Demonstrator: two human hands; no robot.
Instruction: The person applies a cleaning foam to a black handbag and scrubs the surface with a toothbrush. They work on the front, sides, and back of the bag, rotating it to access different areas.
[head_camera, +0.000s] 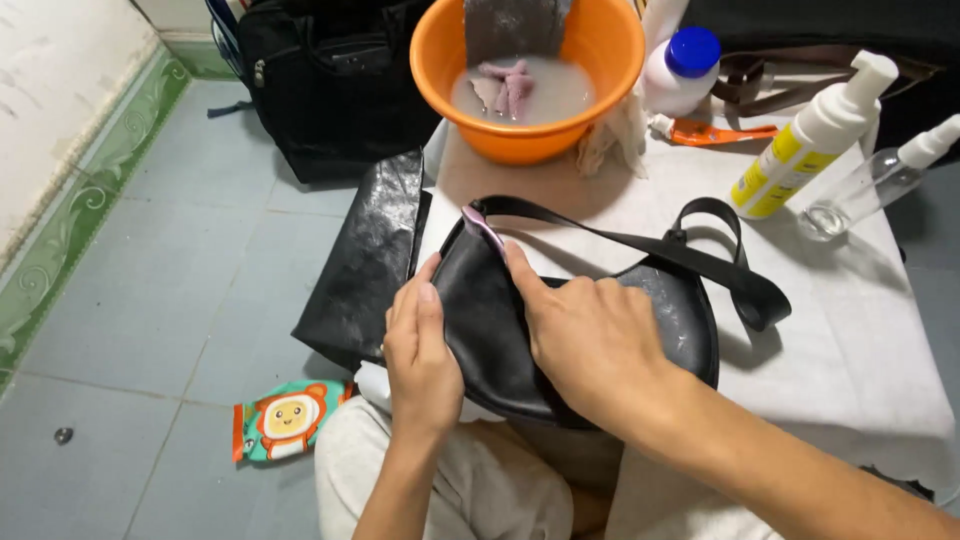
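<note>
Two hands hold the shiny black leather bag (600, 330) flat on the counter (860, 330): left hand (420, 355) pinching its edge, right hand (590, 335) spread on top.

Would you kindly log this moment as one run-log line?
left hand: on black bag | right hand: pressing bag | orange basin: behind

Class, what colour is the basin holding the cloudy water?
The basin is orange, seen best in the head view.
</note>
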